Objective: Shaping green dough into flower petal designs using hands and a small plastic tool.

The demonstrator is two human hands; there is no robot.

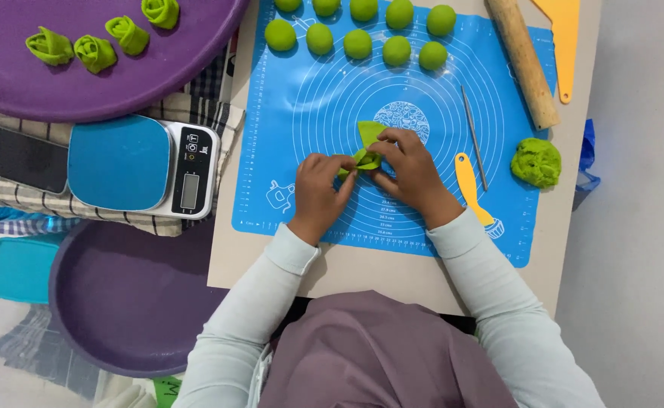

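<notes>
Centrally, on the blue silicone mat [309,113], the left hand [318,185] and right hand [411,170] pinch a folded green dough piece [367,147]; green dough balls [358,44] sit at twelve o'clock.

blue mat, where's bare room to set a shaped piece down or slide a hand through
On the blue mat, the left part between the green balls and the left hand is bare. So is the band between the balls and the folded dough. It is crowded on the right: thin metal tool, yellow brush, rolling pin, dough lump.
</notes>
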